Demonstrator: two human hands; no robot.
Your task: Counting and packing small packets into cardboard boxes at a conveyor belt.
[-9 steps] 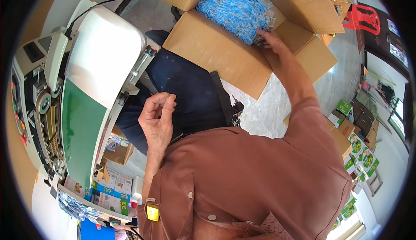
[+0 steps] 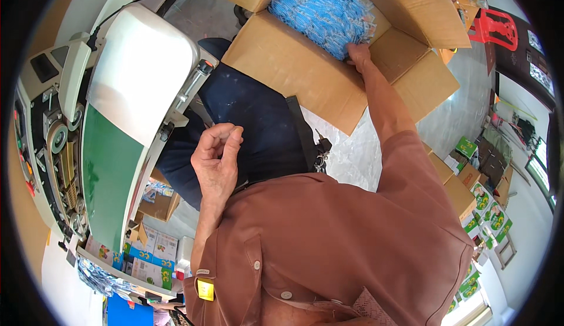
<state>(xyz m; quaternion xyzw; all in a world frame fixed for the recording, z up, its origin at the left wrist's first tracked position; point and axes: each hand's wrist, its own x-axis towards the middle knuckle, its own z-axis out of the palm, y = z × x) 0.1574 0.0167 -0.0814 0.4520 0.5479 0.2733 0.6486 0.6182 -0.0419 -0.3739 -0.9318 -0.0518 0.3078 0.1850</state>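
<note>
- Blue patterned packets (image 2: 320,17) lie heaped inside the open cardboard box (image 2: 299,61).
- Our right hand (image 2: 358,54) reaches into the box, at the heap's near right edge; its fingers are partly hidden, so we cannot tell how far they part or whether they grip anything.
- Our left hand (image 2: 214,155), nearer us than the box, has fingers curled in toward the thumb, with nothing visible held.
- We judge the packets light, soft and perhaps slippery, best taken by a loose edge.
</note>
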